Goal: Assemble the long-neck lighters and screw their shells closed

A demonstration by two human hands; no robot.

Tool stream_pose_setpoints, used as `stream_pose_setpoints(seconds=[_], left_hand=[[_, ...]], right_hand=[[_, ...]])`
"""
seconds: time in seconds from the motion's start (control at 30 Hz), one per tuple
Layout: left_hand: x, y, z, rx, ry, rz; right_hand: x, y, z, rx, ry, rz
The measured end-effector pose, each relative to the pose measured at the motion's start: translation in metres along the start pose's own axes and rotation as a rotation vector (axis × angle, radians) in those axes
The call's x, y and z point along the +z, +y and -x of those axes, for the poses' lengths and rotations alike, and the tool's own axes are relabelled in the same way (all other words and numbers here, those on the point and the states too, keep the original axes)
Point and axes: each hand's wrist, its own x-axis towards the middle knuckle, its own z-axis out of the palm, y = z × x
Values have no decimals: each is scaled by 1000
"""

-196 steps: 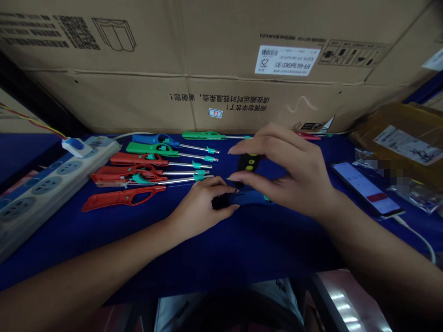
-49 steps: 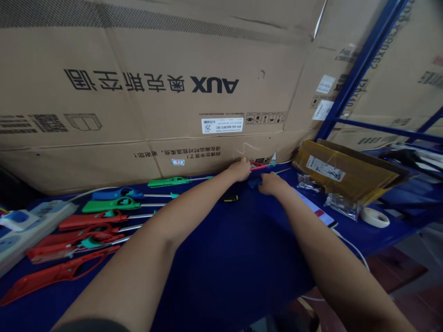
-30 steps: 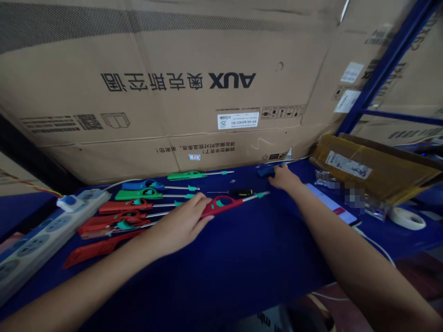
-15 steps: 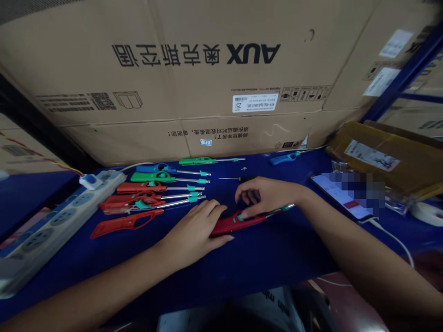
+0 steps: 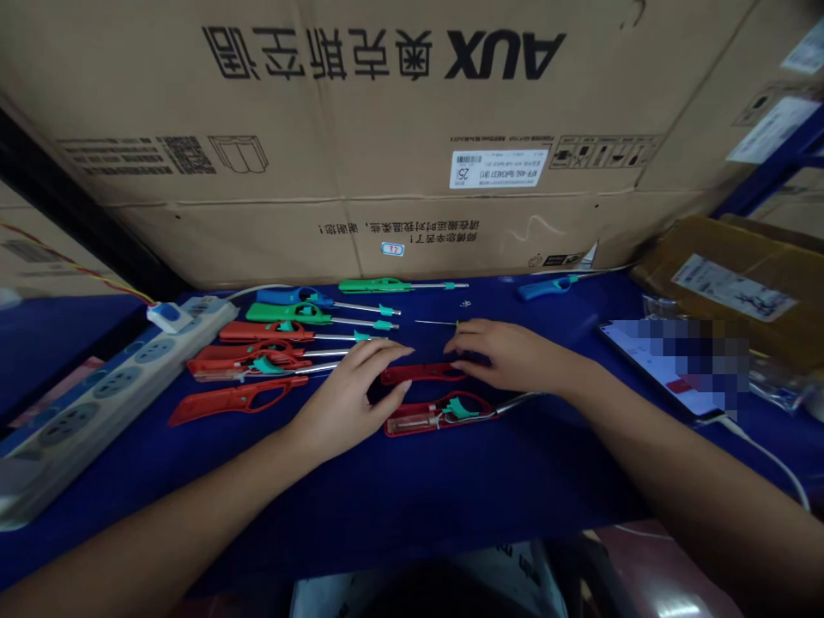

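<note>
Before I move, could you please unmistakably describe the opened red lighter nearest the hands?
Below the big cardboard box, find the left hand over the blue table. Just right of it lies the red lighter, its clear tank exposed; the red cover beside it shows no tank.

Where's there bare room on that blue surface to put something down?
The widest bare patch of the blue surface lies between the opened red lighter and the near edge. A smaller one lies between the back-right blue lighter, phone and right hand. It's crowded on the left, where lighters lie close together beside the power strip.
</note>
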Motion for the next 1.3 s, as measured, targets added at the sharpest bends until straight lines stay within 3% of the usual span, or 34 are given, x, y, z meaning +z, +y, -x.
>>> stream_pose_setpoints(seconds=[0.07,0.13,0.3,0.4,0.57,0.8,1.3], left_hand=[[-3,3,1,67,-28,-11],[-7,7,2,124,-110,-33],[-10,11,1,165,-273,-59],[-10,9,0,152,-292,-13],[-11,5,0,147,-281,50],[-8,-2,0,124,-143,20],[-4,-4,1,93,-201,29]], right_hand=[[-2,-1,1,-7,105,9],[-8,-6,4,-34,116,-56],[-22,-20,13,51,-291,-238],[-21,-23,15,106,-376,-229],[-19,-23,14,65,-349,-198],[-23,-21,13,44,-270,-197],[-8,-23,7,37,-215,-47]])
